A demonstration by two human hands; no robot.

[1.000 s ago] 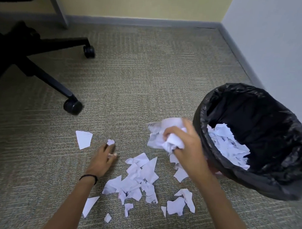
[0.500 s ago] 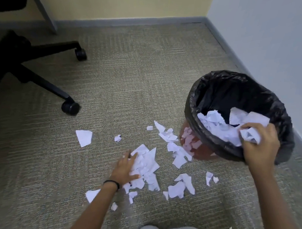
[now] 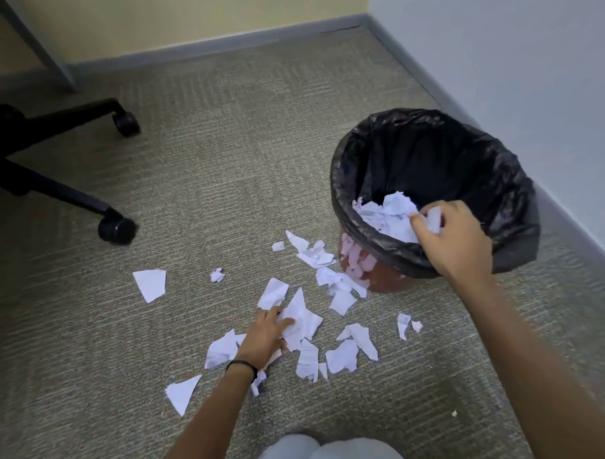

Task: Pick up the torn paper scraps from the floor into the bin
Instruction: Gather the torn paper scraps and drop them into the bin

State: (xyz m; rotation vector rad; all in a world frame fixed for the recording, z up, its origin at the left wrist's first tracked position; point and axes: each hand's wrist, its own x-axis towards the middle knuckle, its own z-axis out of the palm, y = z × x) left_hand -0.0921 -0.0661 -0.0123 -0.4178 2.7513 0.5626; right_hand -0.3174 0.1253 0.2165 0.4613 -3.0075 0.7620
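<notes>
White torn paper scraps (image 3: 341,356) lie scattered on the carpet left of and in front of the bin (image 3: 365,156), a reddish tub lined with a black bag. More scraps (image 3: 387,215) are piled inside it. My right hand (image 3: 455,238) hovers over the bin's near rim with its fingers curled, pinching a small scrap (image 3: 433,217). Low on the floor, my left hand (image 3: 265,334), with a black band on its wrist, closes its fingers on the bunched scraps in the middle of the pile (image 3: 299,323). A larger loose piece (image 3: 150,284) lies apart to the left.
An office chair's black base with casters (image 3: 117,228) stands at the left, and a grey desk leg (image 3: 43,48) behind it. The bin sits close to the right wall's baseboard (image 3: 569,218). My knees (image 3: 320,453) are at the bottom edge.
My right hand carried its crumpled handful from above the floor into the bin and now holds only a small scrap. My left hand moved right from a lone scrap onto the main pile.
</notes>
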